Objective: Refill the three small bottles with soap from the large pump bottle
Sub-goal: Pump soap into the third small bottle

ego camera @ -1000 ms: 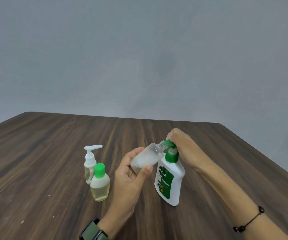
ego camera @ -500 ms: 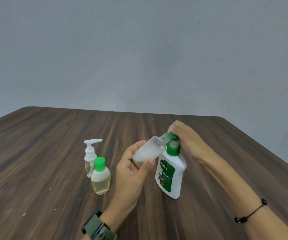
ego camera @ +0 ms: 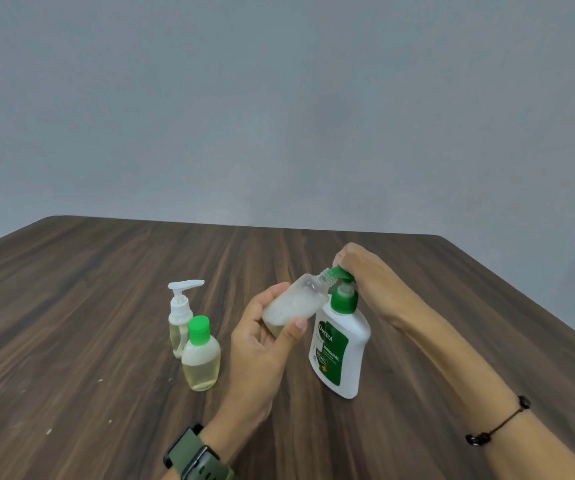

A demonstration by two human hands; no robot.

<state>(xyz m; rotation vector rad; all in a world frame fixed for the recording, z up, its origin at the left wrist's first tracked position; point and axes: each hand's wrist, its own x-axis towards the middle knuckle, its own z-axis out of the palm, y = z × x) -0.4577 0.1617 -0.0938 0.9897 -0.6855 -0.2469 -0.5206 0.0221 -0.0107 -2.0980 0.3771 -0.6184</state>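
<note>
My left hand (ego camera: 262,344) grips a small clear uncapped bottle (ego camera: 296,304), tilted with its threaded neck up against the green nozzle of the large white pump bottle (ego camera: 343,344). That pump bottle stands on the wooden table (ego camera: 89,306). My right hand (ego camera: 362,271) is curled over its green pump head (ego camera: 339,273). The tilted bottle holds a cloudy, foamy liquid. To the left stand two more small bottles: one with a green cap (ego camera: 201,355) holding pale yellow soap, and behind it one with a white pump top (ego camera: 179,317).
The dark wooden table stretches to a far edge against a plain grey wall (ego camera: 279,116). I wear a green watch (ego camera: 196,457) on my left wrist and a black cord bracelet (ego camera: 500,426) on my right.
The pump head has risen a little between the earlier frames and now, with my right hand still over it. My view has tilted slightly. The small bottles on the table have not moved.
</note>
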